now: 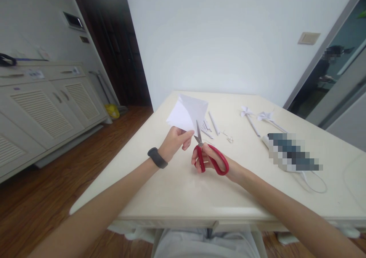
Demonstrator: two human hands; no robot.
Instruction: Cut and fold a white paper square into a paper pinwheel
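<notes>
My left hand (pixel 177 139), with a dark band on its wrist, pinches the near corner of a white sheet of paper (pixel 187 113). The sheet is held up above the table and shows a diagonal line across it. My right hand (pixel 207 158) grips a pair of red-handled scissors (pixel 219 162) by the loops. Its blades are parted and point up and away, close to the paper's lower right edge; I cannot tell whether they touch it. Behind the paper lie several thin white paper sticks (pixel 206 127) and a thicker rolled paper tube (pixel 214 123).
Two paper pinwheels on sticks (pixel 250 120) lie at the right of the cream table (pixel 160 189). Nearer is a blurred-out device (pixel 291 155) with a white cable (pixel 317 191). A white wall (pixel 223 40) stands behind, a louvred cabinet (pixel 40 109) at left. Through the right-hand opening a person is partly visible.
</notes>
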